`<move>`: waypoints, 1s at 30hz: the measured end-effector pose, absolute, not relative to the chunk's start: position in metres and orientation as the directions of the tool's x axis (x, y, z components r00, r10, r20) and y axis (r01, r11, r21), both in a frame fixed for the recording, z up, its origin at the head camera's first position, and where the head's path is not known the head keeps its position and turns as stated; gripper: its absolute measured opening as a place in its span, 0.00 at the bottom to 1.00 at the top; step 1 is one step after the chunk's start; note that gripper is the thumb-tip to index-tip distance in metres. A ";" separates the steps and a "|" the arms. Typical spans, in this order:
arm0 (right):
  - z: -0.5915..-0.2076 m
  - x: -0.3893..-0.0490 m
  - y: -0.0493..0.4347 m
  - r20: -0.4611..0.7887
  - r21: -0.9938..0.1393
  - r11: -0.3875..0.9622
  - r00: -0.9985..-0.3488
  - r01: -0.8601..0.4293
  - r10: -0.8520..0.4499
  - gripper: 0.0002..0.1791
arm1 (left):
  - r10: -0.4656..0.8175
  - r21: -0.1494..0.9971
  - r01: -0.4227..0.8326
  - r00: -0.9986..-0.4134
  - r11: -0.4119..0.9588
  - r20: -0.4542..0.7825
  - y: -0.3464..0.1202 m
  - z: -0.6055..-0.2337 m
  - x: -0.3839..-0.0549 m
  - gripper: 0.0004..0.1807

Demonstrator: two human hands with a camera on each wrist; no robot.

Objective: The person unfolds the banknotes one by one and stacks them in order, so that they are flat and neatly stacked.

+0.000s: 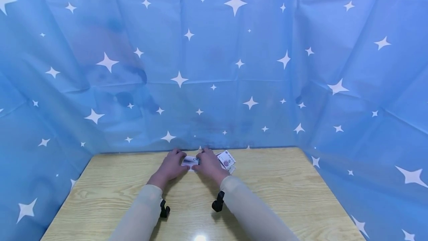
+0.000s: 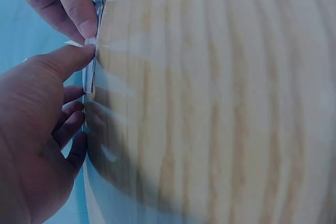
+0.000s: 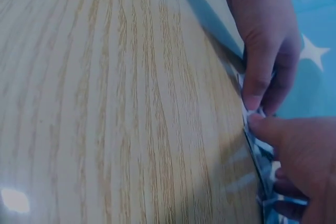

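At the table's far edge, my left hand [image 1: 171, 165] and right hand [image 1: 210, 164] hold a pale printed banknote [image 1: 190, 160] between them. It lies low over the wood with its dark print facing up. My left thumb sits on the near edge of the note [image 2: 89, 81], with the fingers on the far side. The right hand [image 3: 310, 163] grips the other end in the same way, its thumb tip close to the left one. Just right of the right hand, more printed notes [image 1: 226, 158] lie overlapping, partly hidden behind that hand.
The light wood table [image 1: 284, 192] ends at a blue curtain [image 1: 207, 58] with white stars, which hangs right behind the hands and along both sides. Black straps with mounts [image 1: 218, 201] sit on both wrists over the pale sleeves [image 1: 250, 207].
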State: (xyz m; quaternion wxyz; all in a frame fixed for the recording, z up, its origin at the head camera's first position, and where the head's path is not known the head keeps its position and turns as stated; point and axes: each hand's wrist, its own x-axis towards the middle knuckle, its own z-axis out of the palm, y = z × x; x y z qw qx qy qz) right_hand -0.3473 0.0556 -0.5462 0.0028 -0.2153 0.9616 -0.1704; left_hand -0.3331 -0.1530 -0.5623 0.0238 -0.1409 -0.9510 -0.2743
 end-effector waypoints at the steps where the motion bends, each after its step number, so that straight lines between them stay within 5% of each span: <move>1: -0.546 -0.347 0.056 0.075 -0.331 0.845 -0.905 -0.419 -0.419 0.28 | 0.251 0.518 0.273 -0.961 0.811 0.114 -0.153 -0.562 -0.334 0.32; 11: -0.542 -0.346 0.055 0.144 -0.401 0.791 -0.885 -0.461 -0.442 0.25 | 0.216 0.615 0.248 -0.968 0.749 0.128 -0.151 -0.561 -0.337 0.32; 21: -0.540 -0.346 0.051 0.180 -0.567 0.707 -0.901 -0.423 -0.395 0.04 | 0.152 0.736 0.212 -0.977 0.642 0.148 -0.150 -0.561 -0.332 0.22; 30: -0.532 -0.342 0.057 0.172 -0.748 0.553 -0.912 -0.366 -0.372 0.04 | 0.091 0.860 0.145 -0.989 0.489 0.115 -0.151 -0.558 -0.324 0.18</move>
